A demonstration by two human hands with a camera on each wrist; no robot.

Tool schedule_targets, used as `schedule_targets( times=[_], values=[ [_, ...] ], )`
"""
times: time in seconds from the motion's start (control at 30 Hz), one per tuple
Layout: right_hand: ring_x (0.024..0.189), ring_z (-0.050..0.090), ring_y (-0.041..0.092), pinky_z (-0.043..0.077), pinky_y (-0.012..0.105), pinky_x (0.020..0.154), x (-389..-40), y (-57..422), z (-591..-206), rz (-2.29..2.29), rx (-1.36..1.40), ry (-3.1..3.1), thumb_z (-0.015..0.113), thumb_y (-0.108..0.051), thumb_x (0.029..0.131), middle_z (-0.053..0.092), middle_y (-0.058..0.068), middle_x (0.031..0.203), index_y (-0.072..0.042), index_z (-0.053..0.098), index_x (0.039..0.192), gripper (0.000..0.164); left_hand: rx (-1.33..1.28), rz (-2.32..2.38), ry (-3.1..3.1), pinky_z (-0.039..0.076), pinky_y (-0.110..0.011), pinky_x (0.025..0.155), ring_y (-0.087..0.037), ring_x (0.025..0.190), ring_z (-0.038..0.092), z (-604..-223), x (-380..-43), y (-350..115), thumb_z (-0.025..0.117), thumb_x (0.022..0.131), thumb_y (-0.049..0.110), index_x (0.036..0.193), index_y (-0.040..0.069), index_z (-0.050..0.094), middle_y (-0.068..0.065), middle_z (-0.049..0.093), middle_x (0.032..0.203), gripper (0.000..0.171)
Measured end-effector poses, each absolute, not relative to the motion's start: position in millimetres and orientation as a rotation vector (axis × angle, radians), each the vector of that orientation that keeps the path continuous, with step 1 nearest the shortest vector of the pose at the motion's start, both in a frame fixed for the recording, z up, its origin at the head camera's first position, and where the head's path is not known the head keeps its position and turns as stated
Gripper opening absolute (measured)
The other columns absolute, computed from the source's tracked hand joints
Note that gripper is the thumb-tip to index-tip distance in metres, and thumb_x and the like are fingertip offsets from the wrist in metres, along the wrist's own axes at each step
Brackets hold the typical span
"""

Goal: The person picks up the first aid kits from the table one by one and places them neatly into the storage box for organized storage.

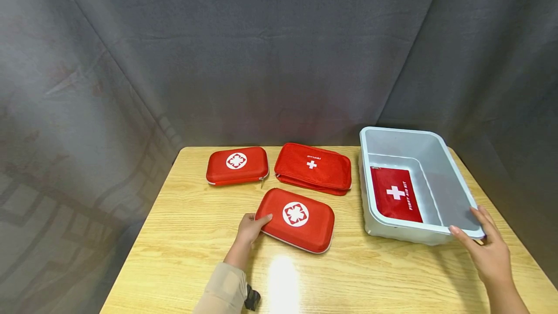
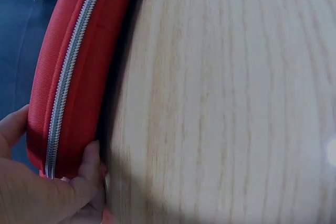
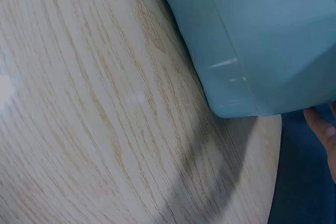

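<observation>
My left hand [image 1: 250, 229] grips the near-left end of a red hard first aid case [image 1: 276, 227] with a white round emblem, thumb on top. In the left wrist view the silver zipper [image 2: 65, 82] runs along the case's side, and fingertips reach beneath its edge. At the right, my right hand [image 1: 490, 251] holds the near-right corner of a pale grey plastic bin [image 1: 407, 229], thumb at the front rim and fingers over the side rim. A flat red first aid pouch [image 1: 392, 207] lies inside the bin. The right wrist view shows the bin's outer wall [image 3: 262, 40] and part of that hand.
Behind the held case, a smaller red first aid case [image 1: 218, 166] lies at the back left, and a soft red first aid bag [image 1: 331, 168] lies beside the bin. The wooden table [image 1: 174, 256] ends at a grey curtain [image 1: 261, 62].
</observation>
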State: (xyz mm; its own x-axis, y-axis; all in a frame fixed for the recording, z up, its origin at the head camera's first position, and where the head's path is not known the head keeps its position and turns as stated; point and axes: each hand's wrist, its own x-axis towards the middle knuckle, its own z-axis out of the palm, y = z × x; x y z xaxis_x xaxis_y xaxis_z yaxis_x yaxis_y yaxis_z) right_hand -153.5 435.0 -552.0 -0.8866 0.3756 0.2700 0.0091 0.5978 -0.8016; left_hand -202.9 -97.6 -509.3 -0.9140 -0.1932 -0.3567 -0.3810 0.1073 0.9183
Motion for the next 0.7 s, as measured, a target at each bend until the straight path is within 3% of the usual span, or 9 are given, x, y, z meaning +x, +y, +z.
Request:
schedule_targets(
  times=[0.13, 0.3, 0.7],
  values=[
    [0.120, 0.013, -0.007, 0.014, -0.001, 0.086, -151.4, 431.0, -545.9, 1.232, -0.301, -2.412, 0.066, -0.012, 0.075, 0.012, -0.019, 0.139, -0.027, 0.030, 0.134, 0.070, -0.593, 1.972, 2.167, 0.047, -0.029, 0.061, -0.015, 0.067, 0.052, -508.6, -203.1, -98.3, 0.068, 0.073, 0.023, 0.106, -0.010, 0.039, -0.018, 0.050, 0.093, 0.055],
    [0.121, 0.012, -0.005, 0.014, 0.003, 0.090, -142.8, 410.6, -522.3, 1.309, -0.296, -2.376, 0.066, -0.009, 0.075, 0.013, -0.019, 0.139, -0.026, 0.030, 0.134, 0.071, -0.634, 2.100, 2.005, 0.047, -0.024, 0.050, -0.009, 0.054, 0.053, -508.3, -206.7, -97.0, 0.068, 0.074, 0.021, 0.101, -0.005, 0.036, -0.012, 0.052, 0.081, 0.049],
    [0.122, 0.011, -0.004, 0.012, 0.004, 0.090, -154.7, 436.8, -553.4, 1.256, -0.296, -2.387, 0.067, -0.011, 0.075, 0.012, -0.019, 0.139, -0.028, 0.030, 0.134, 0.071, -0.639, 2.321, 1.787, 0.050, -0.032, 0.055, -0.017, 0.059, 0.059, -507.0, -206.7, -98.8, 0.056, 0.083, 0.012, 0.104, -0.005, 0.029, -0.012, 0.052, 0.078, 0.039]
  ],
)
